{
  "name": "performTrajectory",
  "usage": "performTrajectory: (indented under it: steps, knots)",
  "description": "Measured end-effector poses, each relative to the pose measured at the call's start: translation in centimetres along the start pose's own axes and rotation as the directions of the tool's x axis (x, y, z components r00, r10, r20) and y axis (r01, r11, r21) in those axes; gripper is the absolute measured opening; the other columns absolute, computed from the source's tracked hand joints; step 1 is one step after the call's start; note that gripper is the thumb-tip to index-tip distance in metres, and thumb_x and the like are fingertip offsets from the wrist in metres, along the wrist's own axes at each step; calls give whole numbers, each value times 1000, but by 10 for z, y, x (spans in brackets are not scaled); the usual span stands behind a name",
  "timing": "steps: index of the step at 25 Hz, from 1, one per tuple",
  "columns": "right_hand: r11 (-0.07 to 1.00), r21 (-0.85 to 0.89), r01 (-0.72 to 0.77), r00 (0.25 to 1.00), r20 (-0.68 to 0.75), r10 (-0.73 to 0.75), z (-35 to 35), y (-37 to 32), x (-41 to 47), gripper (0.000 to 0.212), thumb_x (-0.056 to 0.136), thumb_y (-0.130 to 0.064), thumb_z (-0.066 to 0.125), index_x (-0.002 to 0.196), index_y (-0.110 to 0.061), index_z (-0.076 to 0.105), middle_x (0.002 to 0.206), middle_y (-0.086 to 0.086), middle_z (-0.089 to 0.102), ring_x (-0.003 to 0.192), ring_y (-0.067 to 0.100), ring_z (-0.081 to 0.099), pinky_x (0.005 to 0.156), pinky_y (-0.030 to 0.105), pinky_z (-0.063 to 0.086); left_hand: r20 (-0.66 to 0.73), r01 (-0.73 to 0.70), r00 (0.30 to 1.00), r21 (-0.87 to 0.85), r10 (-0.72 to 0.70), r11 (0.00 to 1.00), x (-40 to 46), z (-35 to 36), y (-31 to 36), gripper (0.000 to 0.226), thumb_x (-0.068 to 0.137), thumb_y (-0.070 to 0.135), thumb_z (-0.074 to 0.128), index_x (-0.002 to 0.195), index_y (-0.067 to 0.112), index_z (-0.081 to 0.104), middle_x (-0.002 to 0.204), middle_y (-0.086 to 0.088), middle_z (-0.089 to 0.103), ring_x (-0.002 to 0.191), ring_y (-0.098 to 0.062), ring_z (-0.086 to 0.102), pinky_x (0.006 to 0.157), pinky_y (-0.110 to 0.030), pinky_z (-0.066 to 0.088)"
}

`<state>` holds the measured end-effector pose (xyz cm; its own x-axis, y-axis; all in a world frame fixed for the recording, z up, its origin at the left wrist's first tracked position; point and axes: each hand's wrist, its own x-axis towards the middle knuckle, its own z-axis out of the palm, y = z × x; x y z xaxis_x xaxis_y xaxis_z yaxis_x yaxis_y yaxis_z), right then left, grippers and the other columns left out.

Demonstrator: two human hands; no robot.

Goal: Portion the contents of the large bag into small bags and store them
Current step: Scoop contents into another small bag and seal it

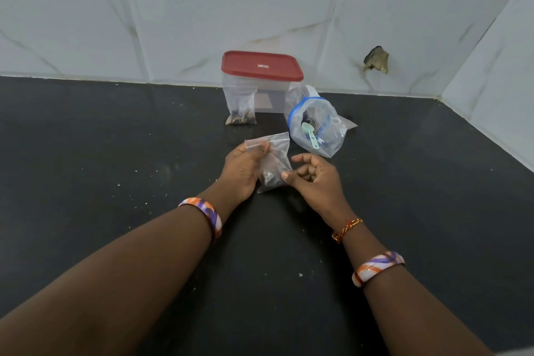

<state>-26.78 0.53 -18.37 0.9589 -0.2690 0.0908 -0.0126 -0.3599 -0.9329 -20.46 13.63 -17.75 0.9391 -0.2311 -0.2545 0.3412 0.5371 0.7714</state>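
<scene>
My left hand [244,170] pinches the top strip of a small clear zip bag [274,163] holding a little dark content at its bottom. My right hand [313,178] sits just right of that bag with loosely curled fingers, its thumb tip touching the bag's lower edge. The large clear bag [318,127] with a blue zip rim lies open on its side behind my hands, a mint green scoop [310,136] inside it. Another small filled bag [241,108] leans upright against a clear container with a red lid [261,65].
The black countertop [115,153] carries scattered pale crumbs. White marble-look tiled walls [173,9] meet in a corner at the back right. A broken hole in the tile [375,60] shows right of the container.
</scene>
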Motion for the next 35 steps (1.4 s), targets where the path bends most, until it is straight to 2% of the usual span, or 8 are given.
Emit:
performTrajectory:
  steps: [3,7,13,17,22,26,31,35]
  knots:
    - [986,164,-3,1000,4,3,0,-7,-2,16,79,-12,72,91,-17,62,64,-6,64,55,-1,59,58,12,46,32,-18,999,73,16,997,-5,-3,0,10,87,-1,57,82,5,63,62,-2,71,58,-11,68,55,-25,58]
    - [944,329,15,990,-140,33,3,-9,3,15,82,-7,67,96,-1,67,73,0,65,56,-7,59,56,7,47,91,-79,994,224,60,971,-11,-7,-3,10,84,-1,61,86,8,64,80,-7,68,70,-14,68,70,-30,59]
    - [952,305,35,980,-195,27,4,-4,0,5,85,-7,64,87,-4,68,67,-1,60,54,-4,54,56,9,46,126,-85,991,278,52,957,-9,-12,-6,9,84,1,61,86,10,63,85,-8,67,80,-19,65,74,-34,56]
    - [974,225,11,989,-144,22,9,-4,1,14,90,-13,58,77,-19,61,74,10,59,68,15,51,58,19,44,125,-115,989,270,83,956,-11,-11,-9,10,84,0,62,84,10,64,81,-7,68,77,-18,66,75,-34,57]
    - [958,286,32,996,-85,-8,11,-7,-3,12,81,-6,68,85,-17,67,83,12,69,74,15,63,71,29,56,140,-183,978,243,153,953,-11,-11,-9,11,83,-3,62,84,8,64,66,0,72,63,-11,68,68,-29,59]
    - [960,272,59,994,-103,-32,11,-6,-4,11,82,-6,67,87,-16,68,84,11,70,73,16,65,70,27,56,128,-190,978,250,162,949,-13,-8,-10,10,87,2,58,82,8,63,66,0,71,62,-10,67,65,-27,58]
    - [997,61,47,998,44,-50,15,-2,-2,22,70,-16,79,91,-14,71,84,6,74,75,16,68,76,35,57,-42,-134,990,-27,133,991,-10,-6,-6,14,93,5,50,81,12,55,83,-8,61,77,-19,62,67,-33,58]
    - [992,123,31,999,21,-34,11,-2,-1,13,73,-14,77,84,-12,70,80,16,71,69,24,64,73,46,56,31,-161,987,100,159,982,-9,-6,-10,11,90,3,54,83,9,60,77,-6,68,70,-16,66,64,-29,58]
